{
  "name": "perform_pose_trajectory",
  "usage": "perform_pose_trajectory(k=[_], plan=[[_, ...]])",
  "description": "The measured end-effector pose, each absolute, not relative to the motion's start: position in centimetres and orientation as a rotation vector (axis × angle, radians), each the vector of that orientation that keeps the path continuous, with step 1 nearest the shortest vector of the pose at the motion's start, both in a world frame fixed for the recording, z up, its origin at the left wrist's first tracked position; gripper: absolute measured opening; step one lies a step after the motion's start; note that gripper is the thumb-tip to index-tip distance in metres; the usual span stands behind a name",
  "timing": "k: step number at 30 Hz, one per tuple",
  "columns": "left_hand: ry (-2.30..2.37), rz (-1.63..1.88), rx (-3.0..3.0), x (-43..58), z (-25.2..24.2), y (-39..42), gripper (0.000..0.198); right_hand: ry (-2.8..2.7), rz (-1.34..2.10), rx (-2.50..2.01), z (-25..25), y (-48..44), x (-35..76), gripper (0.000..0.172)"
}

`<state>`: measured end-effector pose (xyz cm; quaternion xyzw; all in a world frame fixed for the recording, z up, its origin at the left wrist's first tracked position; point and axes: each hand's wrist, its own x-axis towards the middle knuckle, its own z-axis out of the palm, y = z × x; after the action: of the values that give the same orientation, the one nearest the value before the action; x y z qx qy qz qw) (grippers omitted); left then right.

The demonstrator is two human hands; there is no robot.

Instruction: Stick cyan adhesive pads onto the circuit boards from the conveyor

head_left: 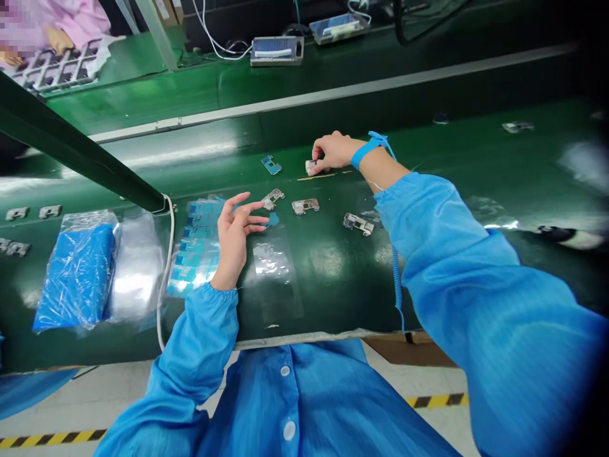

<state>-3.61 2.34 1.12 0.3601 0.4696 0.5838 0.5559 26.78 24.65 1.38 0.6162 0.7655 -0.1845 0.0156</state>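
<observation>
My right hand (333, 152), with a blue strap at the wrist, reaches to the far side of the green surface. Its thumb and fingers pinch a small pale metal circuit board (311, 165), partly covered by the fingertips. Fingers spread, my left hand (234, 238) hovers beside a silver circuit board (273, 198) and a scrap of blue film (273, 219); whether it touches them I cannot tell. Between the hands lies another silver board (305, 206), and a further one (358, 224) is to the right. A blue board (271, 165) rests farther back.
A clear sheet with rows of teal boards (193, 244) lies left of my left hand. A blue plastic-wrapped pack (76, 273), a white cable (166, 273) and a slanting green post (85, 146) stand beyond it. Another person's hand (59, 41) works near a tray at the back left.
</observation>
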Motion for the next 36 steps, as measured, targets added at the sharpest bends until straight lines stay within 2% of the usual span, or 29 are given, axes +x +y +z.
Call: perform_pose_trajectory(k=[4,6,8,11,13,15,16,17,19,21,22,24,27,31,33,36], plan=[[1.079,1.377,0.867,-3.8,0.9,2.4,0.026,2.617,-0.805,1.991,2.0,24.3,25.8,0.031],[1.070,1.393,0.865,-3.9,0.7,2.4,0.024,2.834,-1.024,2.126,2.3,22.6,23.7,0.027],[1.061,1.424,0.872,-3.7,0.5,2.4,0.032,2.939,-1.585,2.192,2.6,19.6,20.5,0.027],[0.942,1.459,0.938,-3.0,0.2,2.3,0.053,2.517,-2.774,1.764,2.7,13.7,15.3,0.039],[0.832,1.478,0.978,-2.5,-0.1,2.3,0.055,2.218,-3.062,1.476,2.5,10.3,12.7,0.045],[0.788,1.531,0.952,-2.4,-0.3,2.5,0.048,2.266,-2.988,1.419,1.9,8.1,11.6,0.052],[0.795,1.573,0.912,-2.5,-0.3,2.6,0.044,2.442,-2.801,1.495,1.5,7.4,11.8,0.054],[0.812,1.619,0.863,-2.8,-0.3,2.8,0.041,2.688,-2.485,1.605,1.0,6.8,12.2,0.056],[0.851,1.708,0.769,-3.5,-0.2,3.2,0.037,3.107,-1.535,1.753,-0.1,6.2,13.8,0.056],[0.884,1.747,0.710,-4.4,0.1,3.5,0.040,3.128,-0.722,1.684,-1.2,5.7,15.6,0.057],[0.896,1.741,0.698,-4.8,0.2,3.6,0.039,3.063,-0.505,1.638,-1.8,5.5,16.2,0.058],[0.908,1.721,0.711,-5.5,0.2,3.9,0.027,2.969,-0.312,1.603,-2.6,5.1,17.0,0.056],[0.920,1.708,0.805,-6.0,-0.2,4.4,0.011,3.015,-0.235,1.643,-3.4,5.0,17.2,0.039],[1.016,1.628,0.892,-6.4,0.1,4.6,0.013,3.226,-0.384,1.690,-3.5,5.4,17.4,0.021],[1.090,1.521,0.969,-6.5,0.9,4.1,0.018,3.342,-0.737,1.790,-3.2,5.3,17.6,0.020],[1.224,1.240,1.154,-6.1,2.3,2.3,0.032,3.208,-1.572,2.100,-2.7,5.0,17.8,0.027]])
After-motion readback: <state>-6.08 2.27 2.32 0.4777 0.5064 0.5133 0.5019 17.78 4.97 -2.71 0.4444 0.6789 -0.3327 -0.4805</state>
